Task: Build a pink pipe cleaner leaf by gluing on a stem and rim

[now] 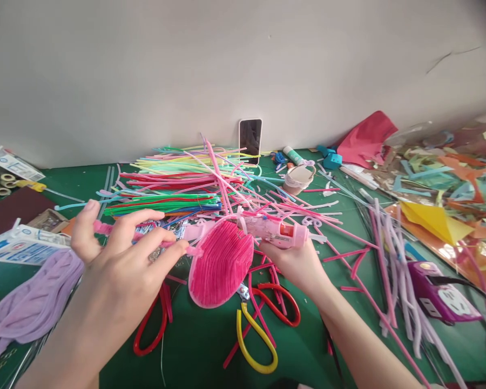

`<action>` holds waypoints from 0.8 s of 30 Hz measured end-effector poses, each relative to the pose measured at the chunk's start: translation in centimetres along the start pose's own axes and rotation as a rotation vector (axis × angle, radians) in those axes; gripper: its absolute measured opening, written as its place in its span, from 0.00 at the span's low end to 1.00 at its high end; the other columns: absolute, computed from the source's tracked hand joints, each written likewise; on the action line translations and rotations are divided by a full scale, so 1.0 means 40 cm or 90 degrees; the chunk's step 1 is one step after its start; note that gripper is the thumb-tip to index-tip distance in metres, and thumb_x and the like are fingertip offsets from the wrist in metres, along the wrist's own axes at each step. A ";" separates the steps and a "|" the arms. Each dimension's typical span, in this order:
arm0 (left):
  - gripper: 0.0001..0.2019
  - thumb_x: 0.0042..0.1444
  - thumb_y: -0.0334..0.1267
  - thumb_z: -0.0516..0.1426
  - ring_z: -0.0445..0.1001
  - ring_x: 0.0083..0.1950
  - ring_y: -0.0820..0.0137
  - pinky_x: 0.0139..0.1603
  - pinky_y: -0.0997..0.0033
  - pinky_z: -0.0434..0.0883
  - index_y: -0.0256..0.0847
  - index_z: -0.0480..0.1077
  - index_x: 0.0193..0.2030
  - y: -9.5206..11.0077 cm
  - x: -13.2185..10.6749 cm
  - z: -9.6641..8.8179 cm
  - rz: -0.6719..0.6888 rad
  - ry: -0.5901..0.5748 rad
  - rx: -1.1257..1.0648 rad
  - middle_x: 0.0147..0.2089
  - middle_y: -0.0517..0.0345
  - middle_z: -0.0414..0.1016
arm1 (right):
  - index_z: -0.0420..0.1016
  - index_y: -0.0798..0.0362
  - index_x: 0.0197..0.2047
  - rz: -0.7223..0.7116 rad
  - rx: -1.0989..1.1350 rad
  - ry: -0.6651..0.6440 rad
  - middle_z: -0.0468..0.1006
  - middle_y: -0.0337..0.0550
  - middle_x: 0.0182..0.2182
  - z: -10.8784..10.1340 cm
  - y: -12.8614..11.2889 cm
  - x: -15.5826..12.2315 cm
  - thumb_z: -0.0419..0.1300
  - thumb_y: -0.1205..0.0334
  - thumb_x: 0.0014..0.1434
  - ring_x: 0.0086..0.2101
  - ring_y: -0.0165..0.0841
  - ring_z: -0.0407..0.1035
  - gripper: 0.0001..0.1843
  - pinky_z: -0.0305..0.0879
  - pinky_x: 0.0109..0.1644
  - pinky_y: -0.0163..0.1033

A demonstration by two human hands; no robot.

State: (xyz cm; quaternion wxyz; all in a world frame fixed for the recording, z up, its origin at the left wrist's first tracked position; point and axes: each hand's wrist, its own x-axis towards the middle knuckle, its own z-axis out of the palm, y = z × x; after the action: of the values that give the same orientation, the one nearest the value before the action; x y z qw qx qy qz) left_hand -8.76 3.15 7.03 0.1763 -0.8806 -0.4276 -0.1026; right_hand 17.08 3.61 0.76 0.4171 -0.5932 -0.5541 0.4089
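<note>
My left hand (123, 243) pinches a pink pipe cleaner (105, 229) that runs to the edge of a pink heart-shaped piece (221, 263) made of coiled pipe cleaners. The heart stands tilted between my hands above the green mat. My right hand (294, 262) grips a pink glue gun (277, 231) just right of the heart, its nozzle pointing right.
A big heap of coloured pipe cleaners (178, 181) lies behind the hands. Red scissors (279, 305) and yellow scissors (259, 340) lie on the green mat (198, 346). A phone (250, 139) leans on the wall. A purple power strip (439, 297) and paper scraps (441, 183) sit right; a lilac piece (32, 302) left.
</note>
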 end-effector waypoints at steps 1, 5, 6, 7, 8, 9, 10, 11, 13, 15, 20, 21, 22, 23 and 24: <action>0.13 0.62 0.31 0.52 0.72 0.58 0.48 0.70 0.29 0.39 0.52 0.77 0.40 -0.001 0.001 -0.001 0.002 -0.001 0.002 0.37 0.62 0.81 | 0.53 0.49 0.21 0.003 -0.001 0.004 0.57 0.31 0.18 0.000 0.002 0.001 0.55 0.66 0.47 0.21 0.26 0.50 0.11 0.49 0.24 0.34; 0.17 0.64 0.31 0.49 0.72 0.60 0.48 0.70 0.30 0.38 0.52 0.78 0.38 0.010 0.004 -0.004 -0.056 -0.010 -0.019 0.37 0.61 0.80 | 0.58 0.50 0.22 0.036 0.004 0.004 0.59 0.31 0.19 -0.005 0.009 0.006 0.55 0.65 0.46 0.21 0.26 0.51 0.08 0.49 0.24 0.34; 0.17 0.63 0.31 0.49 0.72 0.60 0.48 0.70 0.30 0.38 0.52 0.78 0.38 0.014 0.004 -0.004 -0.063 -0.007 -0.027 0.37 0.61 0.80 | 0.60 0.51 0.22 0.040 0.005 0.000 0.59 0.31 0.19 -0.007 0.010 0.007 0.55 0.65 0.47 0.21 0.26 0.50 0.06 0.49 0.24 0.34; 0.17 0.63 0.31 0.49 0.72 0.59 0.48 0.70 0.29 0.39 0.52 0.78 0.38 0.017 0.004 -0.004 -0.068 -0.001 -0.031 0.36 0.61 0.80 | 0.61 0.51 0.22 0.043 0.005 -0.002 0.60 0.31 0.19 -0.008 0.011 0.007 0.55 0.65 0.47 0.21 0.26 0.50 0.06 0.50 0.24 0.34; 0.17 0.63 0.30 0.49 0.73 0.59 0.48 0.69 0.28 0.40 0.51 0.78 0.38 0.019 0.004 -0.004 -0.070 0.004 -0.031 0.36 0.61 0.80 | 0.63 0.51 0.23 0.044 0.005 -0.003 0.60 0.31 0.19 -0.010 0.012 0.007 0.55 0.64 0.48 0.21 0.26 0.50 0.05 0.50 0.25 0.34; 0.16 0.62 0.29 0.50 0.73 0.59 0.48 0.69 0.27 0.41 0.50 0.78 0.39 0.020 0.003 -0.005 -0.067 0.007 -0.028 0.37 0.61 0.80 | 0.64 0.51 0.23 0.045 0.004 -0.002 0.60 0.31 0.19 -0.011 0.012 0.008 0.56 0.63 0.48 0.21 0.26 0.51 0.05 0.50 0.25 0.34; 0.16 0.62 0.29 0.49 0.72 0.59 0.48 0.69 0.26 0.42 0.50 0.78 0.39 0.020 0.003 -0.005 -0.064 0.006 -0.027 0.38 0.60 0.80 | 0.65 0.51 0.23 0.046 0.001 -0.002 0.61 0.31 0.19 -0.011 0.013 0.007 0.56 0.63 0.48 0.21 0.26 0.51 0.04 0.50 0.25 0.34; 0.16 0.63 0.29 0.49 0.72 0.60 0.48 0.69 0.26 0.42 0.49 0.77 0.40 0.020 0.002 -0.005 -0.063 0.006 -0.028 0.38 0.60 0.80 | 0.66 0.51 0.23 0.047 -0.002 -0.002 0.61 0.31 0.19 -0.011 0.014 0.007 0.56 0.63 0.48 0.21 0.26 0.51 0.04 0.50 0.25 0.34; 0.16 0.64 0.30 0.48 0.71 0.60 0.49 0.69 0.28 0.41 0.48 0.77 0.40 0.018 0.002 -0.005 -0.062 0.007 -0.035 0.38 0.60 0.80 | 0.67 0.52 0.24 0.049 -0.011 -0.002 0.62 0.32 0.18 -0.010 0.018 0.007 0.56 0.63 0.48 0.21 0.26 0.52 0.04 0.50 0.24 0.34; 0.17 0.64 0.31 0.48 0.72 0.58 0.49 0.69 0.27 0.41 0.48 0.78 0.38 0.015 0.001 -0.004 -0.055 0.019 -0.034 0.37 0.60 0.80 | 0.67 0.52 0.23 0.049 -0.019 0.005 0.63 0.32 0.19 -0.010 0.024 0.007 0.56 0.64 0.48 0.21 0.26 0.53 0.04 0.50 0.24 0.34; 0.18 0.64 0.29 0.48 0.74 0.53 0.45 0.61 0.20 0.48 0.50 0.78 0.39 0.000 -0.016 0.006 0.008 0.055 0.005 0.35 0.57 0.81 | 0.69 0.52 0.24 0.048 -0.045 0.006 0.67 0.33 0.20 -0.020 0.047 0.010 0.55 0.66 0.49 0.22 0.27 0.55 0.04 0.50 0.24 0.34; 0.17 0.64 0.30 0.48 0.74 0.52 0.45 0.60 0.19 0.49 0.49 0.78 0.39 -0.005 -0.022 0.009 0.015 0.062 0.009 0.34 0.57 0.81 | 0.69 0.52 0.24 0.050 -0.046 0.004 0.67 0.33 0.19 -0.023 0.050 0.010 0.56 0.66 0.49 0.22 0.27 0.56 0.04 0.51 0.24 0.34; 0.16 0.65 0.31 0.48 0.74 0.51 0.44 0.59 0.19 0.49 0.49 0.77 0.39 -0.011 -0.030 0.012 0.017 0.068 0.011 0.34 0.57 0.81 | 0.70 0.53 0.25 0.051 -0.040 0.001 0.68 0.33 0.20 -0.026 0.052 0.010 0.56 0.66 0.50 0.22 0.28 0.58 0.04 0.52 0.25 0.34; 0.16 0.65 0.32 0.48 0.74 0.51 0.44 0.59 0.19 0.50 0.49 0.77 0.40 -0.016 -0.039 0.016 0.017 0.071 0.010 0.34 0.57 0.81 | 0.72 0.53 0.26 0.051 -0.027 -0.003 0.70 0.34 0.21 -0.028 0.052 0.010 0.58 0.64 0.51 0.23 0.28 0.60 0.04 0.54 0.25 0.34; 0.15 0.65 0.33 0.49 0.73 0.51 0.44 0.59 0.19 0.50 0.49 0.77 0.40 -0.022 -0.049 0.020 0.015 0.071 0.008 0.35 0.58 0.81 | 0.75 0.53 0.29 0.049 -0.007 -0.009 0.73 0.35 0.23 -0.029 0.050 0.010 0.59 0.63 0.52 0.25 0.30 0.63 0.04 0.57 0.27 0.34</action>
State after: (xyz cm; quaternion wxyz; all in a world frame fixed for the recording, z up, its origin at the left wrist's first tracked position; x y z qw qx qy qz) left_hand -10.64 2.55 5.84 0.2067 -0.8772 -0.4076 -0.1471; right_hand 18.84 3.87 -0.78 0.3938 -0.6133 -0.5363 0.4256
